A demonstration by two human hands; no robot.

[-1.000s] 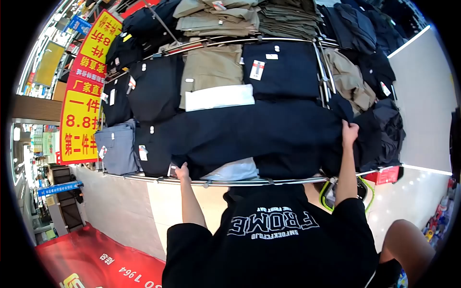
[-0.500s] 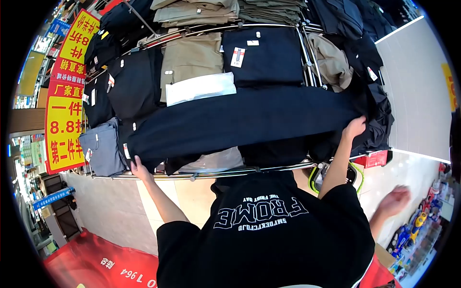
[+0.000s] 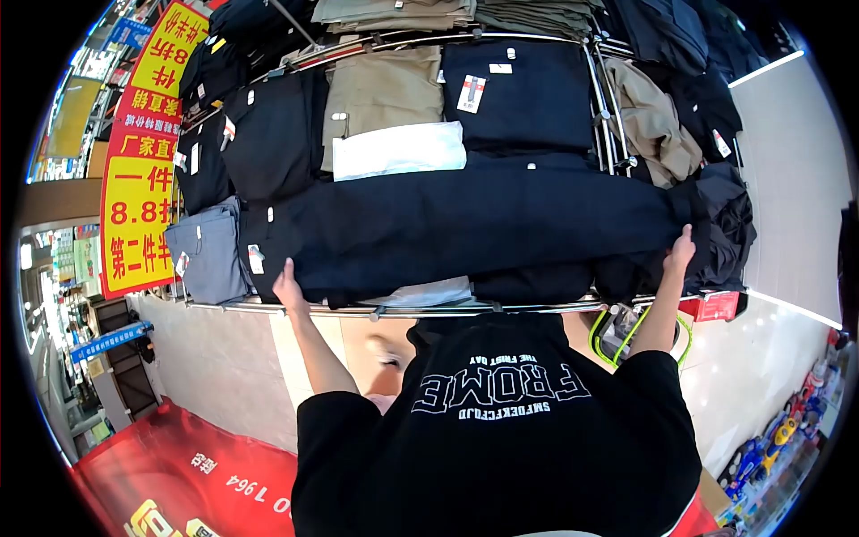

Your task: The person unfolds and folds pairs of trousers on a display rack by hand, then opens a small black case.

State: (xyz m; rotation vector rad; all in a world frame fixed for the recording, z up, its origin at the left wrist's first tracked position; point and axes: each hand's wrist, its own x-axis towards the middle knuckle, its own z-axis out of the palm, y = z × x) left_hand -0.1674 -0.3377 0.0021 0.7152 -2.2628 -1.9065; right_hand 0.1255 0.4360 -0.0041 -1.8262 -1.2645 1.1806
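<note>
While both your arms reach out wide, your right hand (image 3: 681, 251) pinches one end of the long dark cloth (image 3: 474, 224) (it lies across folded clothes (image 3: 519, 107)). Your left hand (image 3: 289, 291) touches the other end; its grip, I can't tell.

I count two hands, a left hand (image 3: 290, 288) and a right hand (image 3: 681, 252), and one long dark garment (image 3: 465, 224). There are two white sheets, an upper sheet (image 3: 400, 150) and a lower sheet (image 3: 428, 292); two piles up top, a beige pile (image 3: 394, 12) and an olive pile (image 3: 537, 14); one grey garment (image 3: 210, 259); one red-and-yellow banner (image 3: 136, 215). The other dark garments (image 3: 273, 139) overlap too much to number.
</note>
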